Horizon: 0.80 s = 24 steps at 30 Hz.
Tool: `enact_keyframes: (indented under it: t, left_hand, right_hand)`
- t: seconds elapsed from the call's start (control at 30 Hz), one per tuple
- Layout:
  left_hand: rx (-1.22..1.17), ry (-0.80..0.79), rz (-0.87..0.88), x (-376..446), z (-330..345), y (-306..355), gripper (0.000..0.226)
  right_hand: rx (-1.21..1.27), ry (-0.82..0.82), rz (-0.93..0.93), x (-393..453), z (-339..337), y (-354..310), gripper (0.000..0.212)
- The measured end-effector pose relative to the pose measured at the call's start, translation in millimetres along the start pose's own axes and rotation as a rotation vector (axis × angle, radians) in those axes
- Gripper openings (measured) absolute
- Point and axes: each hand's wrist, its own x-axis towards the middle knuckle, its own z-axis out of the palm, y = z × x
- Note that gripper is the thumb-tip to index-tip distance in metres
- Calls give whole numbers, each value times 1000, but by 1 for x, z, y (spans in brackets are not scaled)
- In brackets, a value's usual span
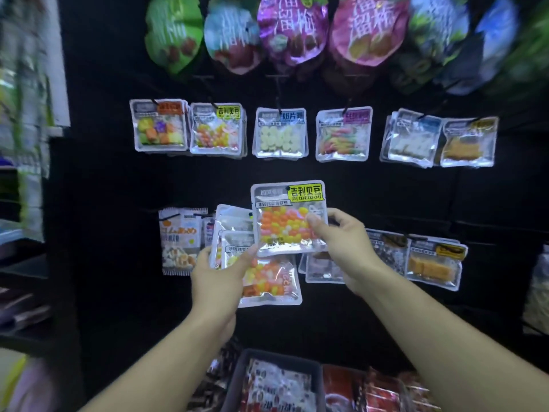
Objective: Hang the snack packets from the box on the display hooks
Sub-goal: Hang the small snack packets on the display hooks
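- Holding a single jelly-bean packet (289, 217) upright in front of the dark display wall (386, 197), the right hand (346, 248) has its fingers (315, 224) closed on the packet's right edge, thumb on the front.
- The left hand (218, 278) has its fingers closed around a small stack of like packets (261, 275), held just below and left of the raised one; the thumb tip touches the raised packet's lower left corner.
- The box (276, 379) of stock sits well below both hands, near the bottom edge of view.
- The matching product hangs on a hook (212, 104) in the row above the fingers, up and to the left, second bunch from the left (218, 129).
- The hang hole shows as a dark dot near the raised packet's top edge, well above the gripping fingers.
- To do this step well, the packet probably wants to stay flat and upright, the hole brought level with the hook tip, then slid straight back.
- Gripping low and at the side leaves the top floppy; a pinch nearer the hole would likely steady it.
- The left hand's stack should keep clear of the lower row of packets (432, 260).
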Motion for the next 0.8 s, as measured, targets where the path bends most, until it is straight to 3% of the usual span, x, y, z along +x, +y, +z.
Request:
enact_keyframes:
  t: [0.1, 0.13, 0.23, 0.3, 0.37, 0.8]
  left_hand:
    - [41, 97, 15, 8, -17, 9, 121]
    - [51, 119, 3, 8, -20, 15, 113]
    - [76, 166, 21, 19, -41, 30, 57]
    - [79, 177, 49, 30, -55, 41, 40]
    - [98, 185, 83, 39, -66, 54, 39]
    - [133, 129, 159, 67, -105, 79, 38]
  right_hand:
    - [2, -18, -31, 13, 28, -20, 17]
    - [4, -16, -42, 20, 38, -26, 17]
    - [31, 16, -67, 51, 82, -49, 15]
    - [46, 62, -85, 75, 112, -68, 19]
    - [49, 93, -107, 98, 137, -83, 26]
    - [63, 194, -81, 187, 202, -117, 10]
